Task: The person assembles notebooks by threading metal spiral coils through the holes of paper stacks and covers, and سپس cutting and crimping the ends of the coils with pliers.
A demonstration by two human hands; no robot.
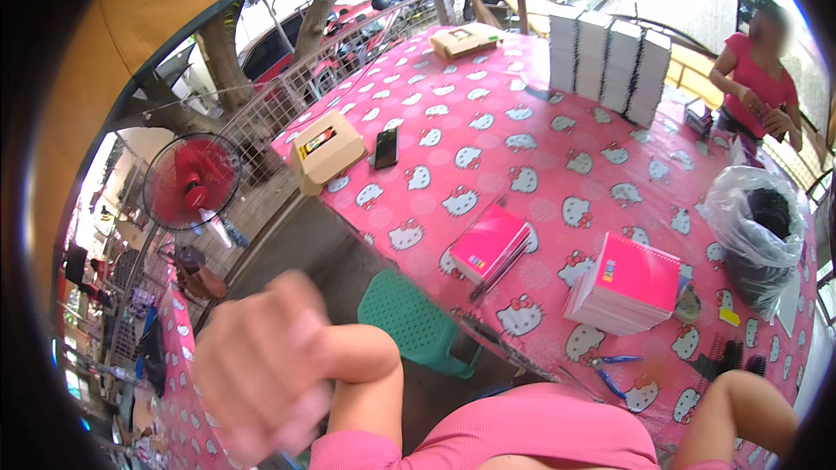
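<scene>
My left hand [266, 365] is raised close to the camera at the lower left, away from the table. Its fingers look curled but are smeared by motion, and I cannot make out anything in them. At the lower right my bent right arm [740, 413] shows, while the hand itself is out of sight. Between the arms, on the table's near side, lie blue-handled pliers [613, 376]. Beyond them stand a thick stack of pink-covered spiral notebooks [631, 274] and a smaller pink stack [491, 240]. Black binding coils [730, 355] lie near my right arm.
The table has a pink patterned cover [488, 144]. A clear plastic bag [759, 235] holds something black. Tall bound-paper stacks [608, 65], two cardboard boxes [329, 152] and a phone [386, 148] lie farther off. A green stool [409, 318], a red fan [192, 181] and another person [756, 78] surround it.
</scene>
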